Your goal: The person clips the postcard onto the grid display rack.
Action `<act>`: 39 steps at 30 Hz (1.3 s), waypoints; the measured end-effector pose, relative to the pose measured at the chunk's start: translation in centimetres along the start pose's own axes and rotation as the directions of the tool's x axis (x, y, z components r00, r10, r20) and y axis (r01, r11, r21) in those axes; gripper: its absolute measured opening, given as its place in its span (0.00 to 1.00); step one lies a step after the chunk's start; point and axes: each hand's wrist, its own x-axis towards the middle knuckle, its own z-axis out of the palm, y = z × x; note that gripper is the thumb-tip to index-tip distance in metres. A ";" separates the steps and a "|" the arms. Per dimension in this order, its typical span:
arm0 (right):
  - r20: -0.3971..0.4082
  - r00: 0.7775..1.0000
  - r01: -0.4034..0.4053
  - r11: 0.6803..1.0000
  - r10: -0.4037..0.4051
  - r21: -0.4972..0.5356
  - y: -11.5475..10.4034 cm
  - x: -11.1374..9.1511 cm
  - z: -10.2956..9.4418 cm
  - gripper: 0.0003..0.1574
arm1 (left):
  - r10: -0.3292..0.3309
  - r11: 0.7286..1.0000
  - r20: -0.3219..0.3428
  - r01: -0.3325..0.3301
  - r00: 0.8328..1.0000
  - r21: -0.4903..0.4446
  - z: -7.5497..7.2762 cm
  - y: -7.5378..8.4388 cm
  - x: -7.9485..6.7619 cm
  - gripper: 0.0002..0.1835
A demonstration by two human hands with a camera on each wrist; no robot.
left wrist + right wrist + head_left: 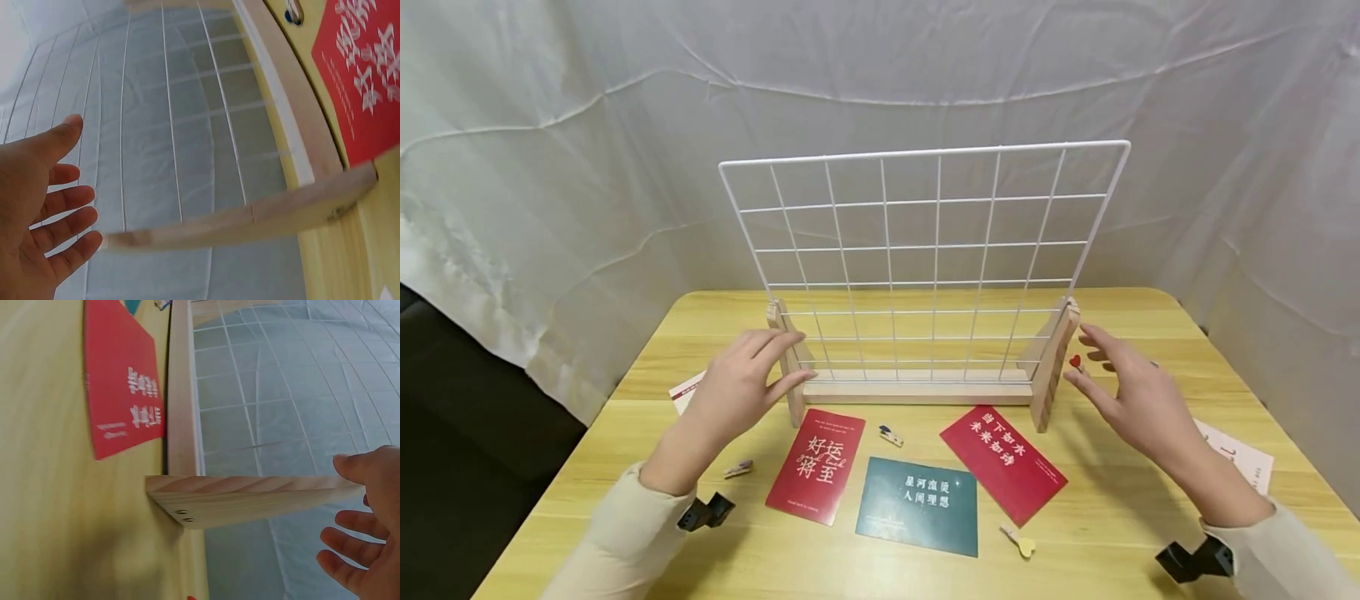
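Note:
A white wire grid panel (937, 200) stands tilted in a wooden base (917, 393) with a wooden upright at each end. My left hand (739, 379) is by the left upright (250, 219), its thumb and fingers spread apart and nothing between them. On the other side my right hand (1138, 398) is held beside the right upright (244, 497), fingers loosely bent, also holding nothing. A small clip with a red heart (1076, 362) shows between its thumb and fingers in the head view, beyond the hand.
In front of the base lie two red cards (817, 467) and a teal card (917, 506). Small clips are scattered around: blue-topped (891, 435), yellow-heart (1019, 542) and dark (739, 469). White cards (1236, 454) lie partly behind each arm. A pale curtain (880, 75) hangs behind the table.

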 end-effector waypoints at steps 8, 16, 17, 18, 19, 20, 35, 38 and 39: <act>0.021 1.000 0.020 0.999 -0.021 0.044 0.5 -1.6 1.1 0.39 | 0.043 0.993 0.089 -0.033 0.995 -0.109 1.5 2.0 0.3 0.30; 0.102 0.994 -0.058 0.995 0.049 0.079 0.4 -3.6 1.8 0.36 | 0.061 0.984 0.171 -0.031 0.983 -0.175 3.2 3.9 0.4 0.29; 0.104 0.993 -0.058 0.995 0.050 0.079 0.4 -3.8 1.8 0.36 | 0.064 0.983 0.178 -0.031 0.982 -0.182 3.4 4.1 0.5 0.30; 0.107 0.993 -0.060 0.995 0.051 0.078 0.3 -4.0 1.9 0.36 | 0.066 0.981 0.186 -0.029 0.980 -0.194 3.5 4.4 0.6 0.31; 0.113 0.992 -0.061 0.995 0.051 0.083 0.3 -4.1 2.0 0.36 | 0.066 0.979 0.197 -0.026 0.978 -0.203 3.8 4.6 0.7 0.31; 0.119 0.992 -0.057 0.995 0.046 0.088 0.3 -4.3 2.0 0.35 | 0.067 0.977 0.209 -0.022 0.976 -0.210 4.0 4.8 0.7 0.31; 0.342 0.939 -0.101 0.973 0.024 0.209 -0.9 -6.5 2.6 0.34 | 0.056 0.944 0.500 0.117 0.864 -0.308 8.4 7.4 2.3 0.31; 0.398 0.917 -0.124 0.960 0.015 0.250 -1.0 -6.8 2.8 0.34 | 0.062 0.941 0.533 0.128 0.844 -0.313 9.3 8.0 2.8 0.31; 0.408 0.913 -0.126 0.955 0.005 0.270 -1.1 -6.9 2.9 0.33 | 0.064 0.942 0.542 0.129 0.838 -0.310 9.6 8.1 2.9 0.32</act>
